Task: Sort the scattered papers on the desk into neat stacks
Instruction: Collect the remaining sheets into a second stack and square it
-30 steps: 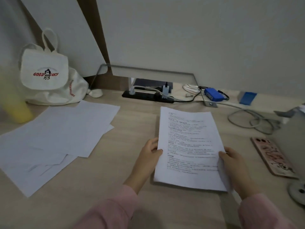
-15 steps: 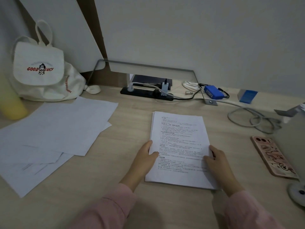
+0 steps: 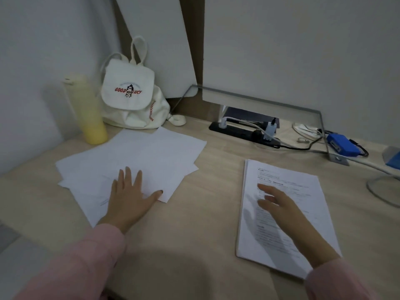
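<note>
A squared-up stack of printed papers [image 3: 303,198] lies flat on the wooden desk [image 3: 216,187] at the right. My right hand [image 3: 281,208] hovers over it or rests on it with fingers spread, blurred by motion. Several blank white sheets [image 3: 151,156] lie fanned and overlapping at the left. My left hand [image 3: 129,198] lies flat on those loose sheets, fingers straight and spread, near their front corner.
A yellow bottle [image 3: 88,111] and a white drawstring bag [image 3: 132,98] stand behind the loose sheets. A black power strip [image 3: 244,133] with plugs, a blue device [image 3: 342,146] and grey cables [image 3: 376,189] line the back right.
Both hands let go of the printed stack, which now lies flat. My left hand moved left onto the loose sheets. The view turned left.
</note>
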A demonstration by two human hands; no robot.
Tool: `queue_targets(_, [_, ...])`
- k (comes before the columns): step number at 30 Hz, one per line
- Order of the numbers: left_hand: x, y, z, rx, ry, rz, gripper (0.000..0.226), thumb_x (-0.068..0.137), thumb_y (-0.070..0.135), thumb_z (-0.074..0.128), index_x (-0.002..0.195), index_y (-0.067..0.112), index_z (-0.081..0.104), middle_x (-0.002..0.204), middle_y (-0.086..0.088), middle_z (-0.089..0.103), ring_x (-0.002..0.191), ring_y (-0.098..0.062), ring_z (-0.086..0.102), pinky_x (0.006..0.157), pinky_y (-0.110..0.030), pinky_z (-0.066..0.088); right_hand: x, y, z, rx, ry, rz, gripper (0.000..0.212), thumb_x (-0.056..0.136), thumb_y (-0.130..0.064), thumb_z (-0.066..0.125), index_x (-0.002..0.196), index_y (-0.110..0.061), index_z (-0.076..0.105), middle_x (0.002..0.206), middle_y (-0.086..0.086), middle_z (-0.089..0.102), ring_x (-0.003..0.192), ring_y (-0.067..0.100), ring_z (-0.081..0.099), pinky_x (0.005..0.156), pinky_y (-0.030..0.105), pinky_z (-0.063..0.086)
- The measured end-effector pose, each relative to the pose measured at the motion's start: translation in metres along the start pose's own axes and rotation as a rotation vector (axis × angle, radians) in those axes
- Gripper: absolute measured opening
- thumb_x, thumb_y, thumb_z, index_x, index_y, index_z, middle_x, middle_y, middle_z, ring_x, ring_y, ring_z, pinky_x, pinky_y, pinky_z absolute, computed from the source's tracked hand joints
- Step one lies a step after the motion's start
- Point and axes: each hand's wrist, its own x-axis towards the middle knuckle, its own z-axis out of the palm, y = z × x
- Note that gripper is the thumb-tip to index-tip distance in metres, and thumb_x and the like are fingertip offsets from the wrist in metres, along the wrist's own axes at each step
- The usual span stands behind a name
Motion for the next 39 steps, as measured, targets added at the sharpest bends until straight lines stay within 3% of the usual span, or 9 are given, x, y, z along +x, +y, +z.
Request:
queue_targets(8, [-0.046, -0.017, 0.004, 0.066, -0.069, 0.132, 0.127, 0.042, 0.091, -0.016, 0.15, 0.03, 0.007, 0.16, 0.003, -0.004, 0.147, -0.013, -0.002, 0.118, -0.03, 0.001, 0.024, -0.025, 0.097, 0.453, -0.291, 0.264, 0.04, 0.088, -0.011, 0.056, 0.127, -0.018, 0.048, 0.114, 0.005, 0.057, 0.094, 0.015, 0.058, 0.084, 0.028, 0.048])
queue_targets(10, [-0.059, -0.015, 0.008, 0.013, -0.026, 0.172, 0.115, 0.051, 0.088, -0.009, 0.149, 0.031, 0.011, 0.159, 0.009, -0.001, 0.147, -0.009, 0.001, 0.116, -0.024, -0.001, 0.033, -0.027, 0.11, 0.613, -0.287, 0.289, 0.013, 0.088, -0.004, 0.053, 0.089, -0.018, 0.054, 0.081, 0.003, 0.054, 0.067, 0.01, 0.056, 0.064, 0.024, 0.048])
queue_targets(12, [-0.07, -0.015, 0.013, -0.015, 0.008, 0.216, 0.103, 0.066, 0.085, 0.003, 0.145, 0.026, 0.032, 0.155, 0.008, 0.02, 0.143, -0.009, 0.024, 0.114, -0.018, 0.008, 0.037, -0.028, 0.118, 0.694, -0.304, 0.238, 0.031, 0.087, 0.001, 0.051, 0.063, -0.017, 0.042, 0.057, 0.001, 0.044, 0.045, 0.009, 0.046, 0.048, 0.023, 0.04])
queue_targets(17, [-0.077, -0.024, 0.022, -0.032, 0.144, 0.304, 0.058, 0.091, 0.049, 0.035, 0.106, 0.007, 0.072, 0.111, -0.007, 0.071, 0.097, -0.017, 0.07, 0.087, -0.022, 0.046, 0.034, -0.028, 0.131, 0.354, -0.134, 0.099, 0.009, 0.086, 0.002, 0.051, 0.077, 0.003, 0.053, 0.063, 0.016, 0.055, 0.049, 0.018, 0.052, 0.044, 0.024, 0.046])
queue_targets(23, [-0.058, -0.025, 0.01, 0.109, 0.211, 0.303, 0.043, 0.051, 0.016, 0.083, 0.092, 0.007, 0.074, 0.094, -0.012, 0.075, 0.062, -0.017, 0.073, 0.039, -0.02, 0.049, 0.048, -0.037, 0.097, 0.126, 0.25, -0.102, 0.017, 0.093, -0.01, 0.044, 0.09, -0.004, 0.06, 0.078, 0.009, 0.058, 0.07, 0.023, 0.051, 0.059, 0.029, 0.037])
queue_targets(27, [-0.058, -0.023, -0.019, -0.366, 0.263, 0.04, 0.027, 0.097, 0.012, 0.042, 0.109, 0.013, 0.065, 0.102, -0.002, 0.068, 0.094, -0.022, 0.064, 0.076, -0.023, 0.046, 0.048, -0.051, 0.067, 0.134, 0.408, -0.221, 0.018, 0.095, -0.013, 0.042, 0.1, -0.014, 0.059, 0.082, 0.004, 0.058, 0.075, 0.021, 0.052, 0.059, 0.027, 0.038])
queue_targets(30, [-0.068, -0.022, -0.046, -0.992, 0.289, -0.151, 0.025, 0.097, 0.019, 0.046, 0.076, 0.019, 0.061, 0.077, 0.004, 0.062, 0.08, -0.018, 0.058, 0.063, -0.009, 0.042, 0.042, -0.064, 0.05, 0.133, 0.524, -0.336, 0.023, 0.097, -0.016, 0.039, 0.108, -0.012, 0.059, 0.086, 0.003, 0.06, 0.074, 0.016, 0.052, 0.058, 0.019, 0.038])
queue_targets(34, [-0.079, -0.033, -0.059, -1.629, 0.264, -0.172, 0.03, 0.096, 0.019, 0.045, 0.124, 0.02, 0.056, 0.113, 0.004, 0.068, 0.101, -0.012, 0.065, 0.08, -0.028, 0.058, 0.028, -0.084, 0.047, 0.071, 0.589, -0.537, 0.025, 0.099, -0.016, 0.038, 0.112, -0.015, 0.059, 0.07, -0.01, 0.05, 0.06, 0.005, 0.046, 0.055, 0.012, 0.033])
queue_targets(39, [-0.087, -0.051, -0.046, -1.814, 0.287, -0.23, 0.041, 0.098, 0.016, 0.04, 0.139, 0.017, 0.043, 0.129, -0.002, 0.06, 0.108, -0.013, 0.063, 0.071, -0.02, 0.058, 0.012, -0.095, 0.069, -0.201, 0.535, -0.775, 0.026, 0.096, -0.01, 0.043, 0.115, -0.011, 0.061, 0.086, 0.0, 0.06, 0.069, 0.01, 0.047, 0.058, 0.003, 0.032])
